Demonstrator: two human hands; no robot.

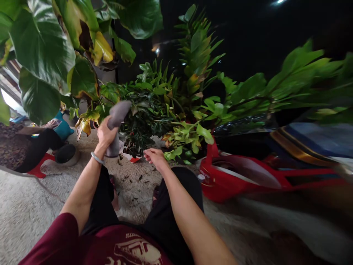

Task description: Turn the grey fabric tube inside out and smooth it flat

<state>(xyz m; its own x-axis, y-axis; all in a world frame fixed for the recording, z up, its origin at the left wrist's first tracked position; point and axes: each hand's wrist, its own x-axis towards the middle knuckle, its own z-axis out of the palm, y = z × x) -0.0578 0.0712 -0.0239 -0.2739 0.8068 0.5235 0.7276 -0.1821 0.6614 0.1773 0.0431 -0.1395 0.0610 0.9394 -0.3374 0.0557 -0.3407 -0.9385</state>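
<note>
My left hand (107, 133), with a bangle on the wrist, is closed round a grey cloth (119, 113). The cloth sticks out above and below the fist, in front of the leaves. My right hand (156, 157) is lower and further right, beside a plant with dark, narrow leaves (140, 137). Its fingers are curled together, and whatever may be between them is too small to make out. Under that plant a red and white container edge (131, 158) shows between my two hands.
Large-leaved plants (41, 55) with some yellowed leaves hang at the upper left. Taller leafy stems (195, 51) rise behind. A red bag (220, 180) stands close on my right. At left, another person (16, 147) sits near a dark pot (66, 154) on the concrete floor (33, 213).
</note>
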